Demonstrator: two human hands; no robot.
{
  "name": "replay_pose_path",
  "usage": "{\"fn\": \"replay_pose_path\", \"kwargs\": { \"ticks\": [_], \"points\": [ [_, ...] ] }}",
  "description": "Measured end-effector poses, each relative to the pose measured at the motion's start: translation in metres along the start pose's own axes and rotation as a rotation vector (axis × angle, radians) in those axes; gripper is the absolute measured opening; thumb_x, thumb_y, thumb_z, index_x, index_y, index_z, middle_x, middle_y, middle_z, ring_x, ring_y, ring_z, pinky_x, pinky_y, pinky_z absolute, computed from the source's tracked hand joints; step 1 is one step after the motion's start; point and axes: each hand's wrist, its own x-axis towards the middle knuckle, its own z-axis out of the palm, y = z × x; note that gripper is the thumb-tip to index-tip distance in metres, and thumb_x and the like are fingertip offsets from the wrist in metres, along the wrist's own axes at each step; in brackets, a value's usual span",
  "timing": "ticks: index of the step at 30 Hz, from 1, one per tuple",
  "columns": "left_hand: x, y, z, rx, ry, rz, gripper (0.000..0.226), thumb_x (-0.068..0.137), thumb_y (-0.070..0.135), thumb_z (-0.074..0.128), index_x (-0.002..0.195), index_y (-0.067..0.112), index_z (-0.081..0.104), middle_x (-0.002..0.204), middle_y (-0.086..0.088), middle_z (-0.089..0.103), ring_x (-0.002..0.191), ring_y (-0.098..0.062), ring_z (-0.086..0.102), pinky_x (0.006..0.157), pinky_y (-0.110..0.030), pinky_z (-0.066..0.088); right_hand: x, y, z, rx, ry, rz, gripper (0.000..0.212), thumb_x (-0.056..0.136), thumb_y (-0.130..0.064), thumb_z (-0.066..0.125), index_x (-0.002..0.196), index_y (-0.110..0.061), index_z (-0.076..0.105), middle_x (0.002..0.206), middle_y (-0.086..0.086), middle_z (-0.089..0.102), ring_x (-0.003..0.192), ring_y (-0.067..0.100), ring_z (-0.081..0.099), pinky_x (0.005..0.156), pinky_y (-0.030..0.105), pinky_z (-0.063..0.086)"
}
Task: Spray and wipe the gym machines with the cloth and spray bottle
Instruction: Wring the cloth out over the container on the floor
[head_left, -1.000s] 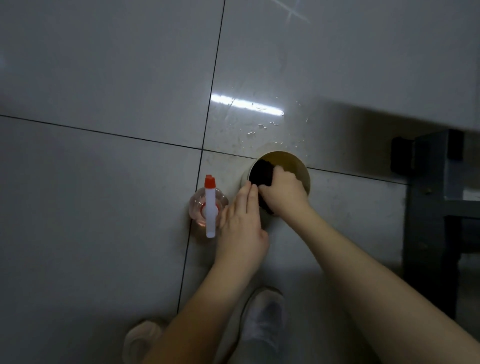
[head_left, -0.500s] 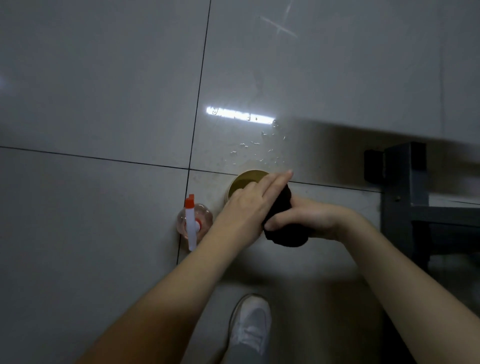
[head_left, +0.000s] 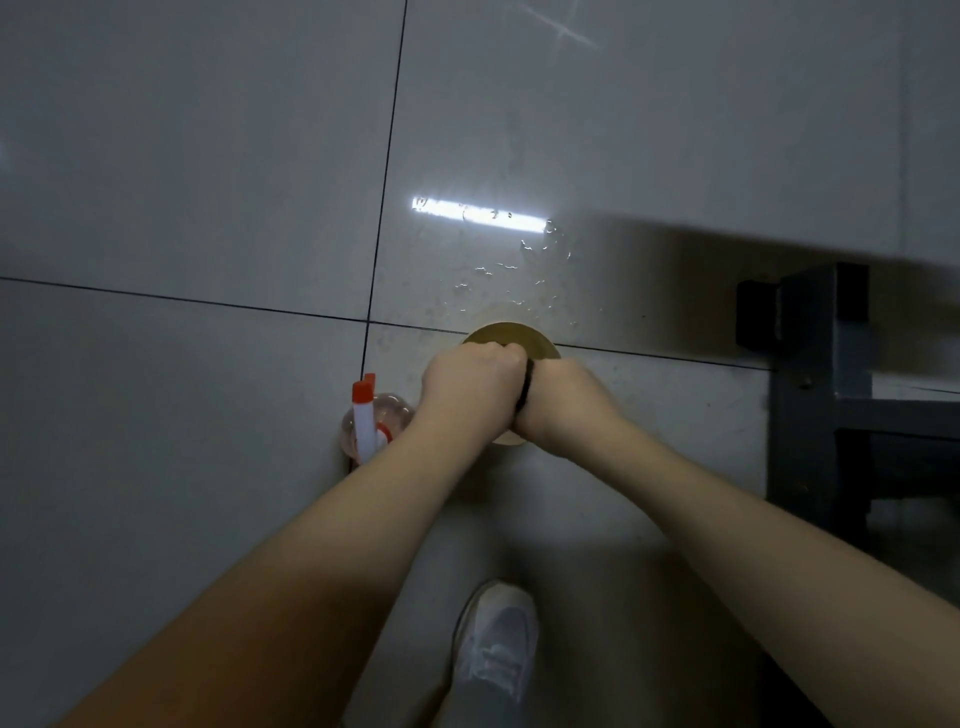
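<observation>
So the dark cloth (head_left: 525, 387) is bunched up tight between two fists, and only a thin black sliver of it can be seen where the left hand (head_left: 470, 387) and right hand (head_left: 563, 402) are pressed together. Both sets of fingers are curled hard around it. It's all held right over a round yellowish bowl (head_left: 524, 340) on the tiled floor (head_left: 208, 415). The spray bottle (head_left: 371, 423) is stood on the floor just beside the left wrist, untouched. Water drops (head_left: 519, 270) are scattered beyond the bowl. A dark metal frame (head_left: 810, 395) is seen off right, a pale shoe (head_left: 496, 644) lower down.
</observation>
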Motion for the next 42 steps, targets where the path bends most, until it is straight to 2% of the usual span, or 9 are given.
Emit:
{"fn": "replay_pose_path", "kwargs": {
  "ticks": [6,12,18,22,26,30,33,36,42],
  "points": [
    [0.022,-0.004,0.002,-0.066,-0.231,-0.18,0.017,0.09,0.012,0.054,0.103,0.015,0.063,0.093,-0.002,0.055,0.092,-0.026,0.059,0.078,-0.035,0.049,0.012,0.0,0.003,-0.044,0.142,-0.009,0.02,0.086,-0.015,0.053,0.103,-0.015,0.063,0.102,0.007,0.065,0.093,0.028,0.06,0.065,0.027,0.035],
    [0.038,-0.012,-0.008,-0.181,-0.676,-0.213,0.014,0.083,0.009,0.057,0.097,0.007,0.06,0.094,-0.012,0.057,0.089,-0.027,0.058,0.091,-0.039,0.051,0.009,0.005,0.014,-0.105,0.239,-0.1,0.017,0.087,-0.017,0.053,0.103,-0.012,0.054,0.097,0.006,0.063,0.087,0.026,0.058,0.063,0.029,0.035],
    [0.032,-0.017,-0.003,-0.267,-0.7,-0.205,0.013,0.086,0.01,0.061,0.076,0.011,0.052,0.082,-0.009,0.055,0.072,-0.021,0.055,0.073,-0.033,0.049,0.007,0.004,0.025,0.077,0.221,-0.13,0.021,0.086,-0.018,0.06,0.103,-0.011,0.051,0.1,0.007,0.061,0.089,0.028,0.06,0.065,0.034,0.044],
    [0.024,-0.022,-0.004,-0.327,-0.68,-0.184,0.012,0.081,0.008,0.067,0.082,0.013,0.057,0.097,-0.011,0.062,0.088,-0.027,0.062,0.085,-0.037,0.054,-0.003,0.001,0.027,0.175,0.149,-0.196,0.038,0.086,-0.016,0.06,0.119,-0.011,0.042,0.103,0.011,0.062,0.09,0.031,0.062,0.072,0.039,0.052],
    [0.006,-0.013,-0.007,-0.227,-0.236,-0.107,0.052,0.084,0.013,0.066,0.129,0.006,0.042,0.122,-0.014,0.05,0.108,-0.03,0.057,0.09,-0.037,0.051,-0.004,0.002,0.018,0.373,0.156,0.027,0.025,0.084,-0.015,0.058,0.106,-0.01,0.048,0.096,0.012,0.062,0.086,0.031,0.06,0.063,0.032,0.043],
    [-0.023,-0.012,0.006,-0.224,0.404,0.254,0.05,0.076,0.005,0.042,0.125,-0.003,0.046,0.118,-0.024,0.056,0.095,-0.039,0.061,0.075,-0.047,0.057,-0.005,0.016,-0.003,0.869,0.129,0.299,0.012,0.08,-0.008,0.053,0.073,-0.016,0.049,0.059,0.004,0.049,0.044,0.019,0.044,0.038,0.017,0.029],
    [-0.025,-0.018,0.02,-0.226,0.408,0.402,0.06,0.077,0.005,0.035,0.137,-0.001,0.034,0.139,-0.026,0.044,0.118,-0.042,0.054,0.093,-0.052,0.05,-0.014,0.019,-0.013,1.285,-0.276,0.313,0.02,0.085,-0.003,0.044,0.067,-0.012,0.039,0.052,0.002,0.034,0.036,0.008,0.026,0.032,0.013,0.018],
    [-0.019,-0.023,0.014,-0.289,0.433,0.578,0.065,0.08,0.003,0.062,0.137,0.008,0.032,0.138,-0.023,0.046,0.12,-0.041,0.052,0.094,-0.052,0.049,-0.026,0.015,-0.019,1.448,-0.692,0.23,0.029,0.088,0.0,0.033,0.062,-0.012,0.037,0.051,-0.001,0.033,0.035,0.003,0.024,0.03,0.01,0.014],
    [-0.015,-0.023,0.002,-0.216,0.527,0.713,0.078,0.066,0.001,0.08,0.13,0.004,0.036,0.086,-0.022,0.061,0.067,-0.034,0.059,0.053,-0.04,0.054,-0.029,0.011,-0.04,1.067,-0.714,0.086,0.026,0.088,0.01,0.043,0.069,-0.008,0.044,0.048,-0.002,0.04,0.038,0.004,0.03,0.033,0.012,0.02]
  ]
}}
